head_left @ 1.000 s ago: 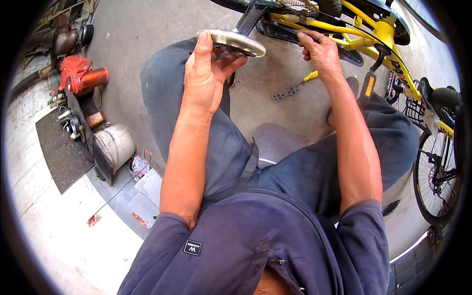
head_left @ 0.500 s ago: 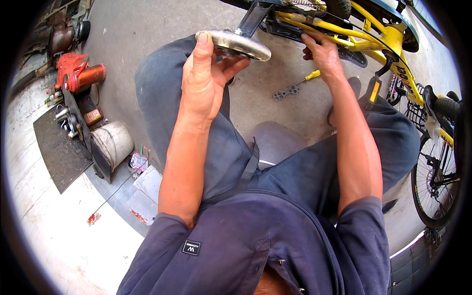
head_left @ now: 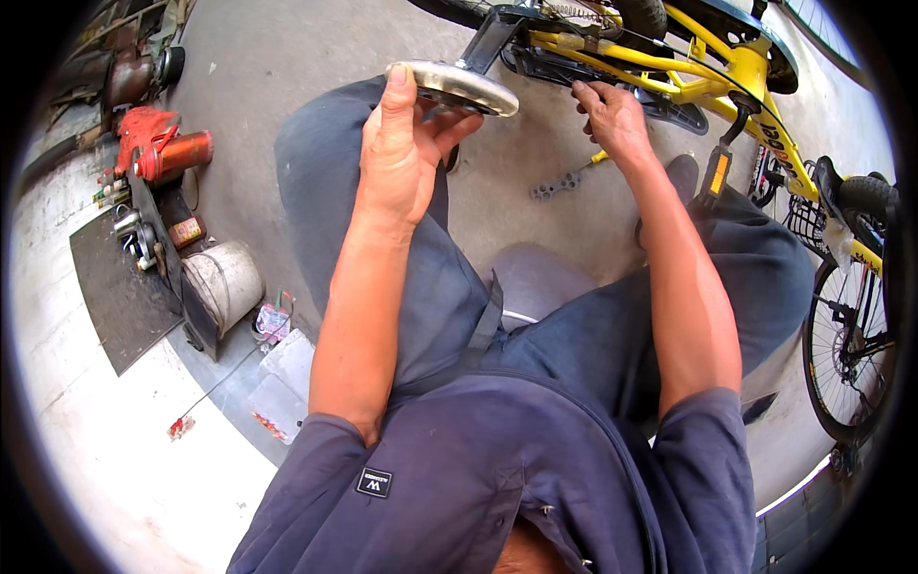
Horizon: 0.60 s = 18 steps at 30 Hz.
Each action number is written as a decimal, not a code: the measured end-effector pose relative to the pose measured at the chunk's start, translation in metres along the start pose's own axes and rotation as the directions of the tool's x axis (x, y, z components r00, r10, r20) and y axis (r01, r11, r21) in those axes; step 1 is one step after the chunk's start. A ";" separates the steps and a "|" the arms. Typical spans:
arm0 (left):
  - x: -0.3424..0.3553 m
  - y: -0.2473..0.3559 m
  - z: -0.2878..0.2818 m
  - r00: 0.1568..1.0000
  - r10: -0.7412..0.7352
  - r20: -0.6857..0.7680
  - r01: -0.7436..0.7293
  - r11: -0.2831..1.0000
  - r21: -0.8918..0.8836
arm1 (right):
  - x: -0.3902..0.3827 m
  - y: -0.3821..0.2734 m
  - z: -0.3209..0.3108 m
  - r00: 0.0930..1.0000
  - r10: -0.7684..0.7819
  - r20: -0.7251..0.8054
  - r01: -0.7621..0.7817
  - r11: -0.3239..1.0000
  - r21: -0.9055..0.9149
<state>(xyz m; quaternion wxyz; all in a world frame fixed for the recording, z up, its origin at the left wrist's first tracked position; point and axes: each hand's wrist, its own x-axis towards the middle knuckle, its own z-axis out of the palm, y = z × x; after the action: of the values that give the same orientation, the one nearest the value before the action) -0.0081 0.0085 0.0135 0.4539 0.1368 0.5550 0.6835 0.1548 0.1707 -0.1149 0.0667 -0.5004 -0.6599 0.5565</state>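
My left hand (head_left: pixel 400 158) grips a training wheel (head_left: pixel 457 84), with the thumb on its rim and the fingers underneath. A black bracket (head_left: pixel 491 40) joins this wheel to the yellow child's bicycle (head_left: pixel 631 57), which lies tipped over in front of me. My right hand (head_left: pixel 615 120) is beside the bicycle's black chain guard (head_left: pixel 550 67), its fingers curled and pinched together. What those fingertips hold, if anything, is too small to make out. Below that hand, on the floor, are a grey multi-hole spanner (head_left: pixel 557 186) and a yellow-handled tool (head_left: pixel 600 156), partly covered by my wrist.
To the left stand a white bucket (head_left: pixel 225 277), a red jack-like tool (head_left: pixel 163 148) and a dark board (head_left: pixel 120 297). A clear plastic box (head_left: pixel 285 383) lies near my left elbow. Another bicycle's wheel (head_left: pixel 846 349) is at the right. A black pedal (head_left: pixel 713 177) juts out near my right knee.
My right hand has shifted a little left and down, away from the yellow tube, and now covers part of the yellow-handled tool. My left hand keeps its hold on the training wheel.
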 end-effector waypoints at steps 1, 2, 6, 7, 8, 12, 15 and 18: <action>0.001 0.000 0.001 1.000 0.000 0.004 0.000 1.000 0.000 | 0.000 -0.002 -0.003 0.997 -0.040 -0.060 0.037 0.998 -0.052; 0.000 0.000 0.002 1.000 -0.003 0.005 0.003 1.000 -0.001 | -0.004 -0.007 -0.006 0.990 -0.080 -0.114 0.068 0.992 -0.108; 0.000 -0.001 0.000 1.000 0.007 0.028 -0.007 1.000 -0.009 | -0.018 -0.030 -0.017 0.940 -0.255 -0.227 0.197 0.948 -0.249; 0.000 -0.002 -0.001 0.999 0.011 0.037 -0.011 1.000 -0.010 | -0.020 -0.035 -0.018 0.922 -0.298 -0.248 0.233 0.937 -0.259; 0.000 -0.002 -0.001 0.999 0.014 0.040 -0.014 1.000 -0.010 | -0.021 -0.037 -0.019 0.914 -0.328 -0.239 0.264 0.928 -0.263; 0.001 -0.004 -0.003 0.999 0.021 0.043 -0.021 1.000 0.001 | -0.027 -0.048 -0.019 0.881 -0.402 -0.250 0.325 0.897 -0.298; 0.001 -0.005 -0.003 0.999 0.025 0.049 -0.025 1.000 0.007 | -0.026 -0.051 -0.019 0.843 -0.476 -0.251 0.384 0.858 -0.340; 0.000 -0.004 -0.003 0.999 0.028 0.047 -0.028 1.000 0.006 | -0.023 -0.054 -0.019 0.830 -0.503 -0.239 0.399 0.836 -0.376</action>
<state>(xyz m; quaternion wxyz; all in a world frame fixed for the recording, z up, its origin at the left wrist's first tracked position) -0.0085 0.0069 0.0090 0.4568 0.1620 0.5444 0.6846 0.1466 0.1730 -0.0533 0.2270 -0.4176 -0.8187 0.3222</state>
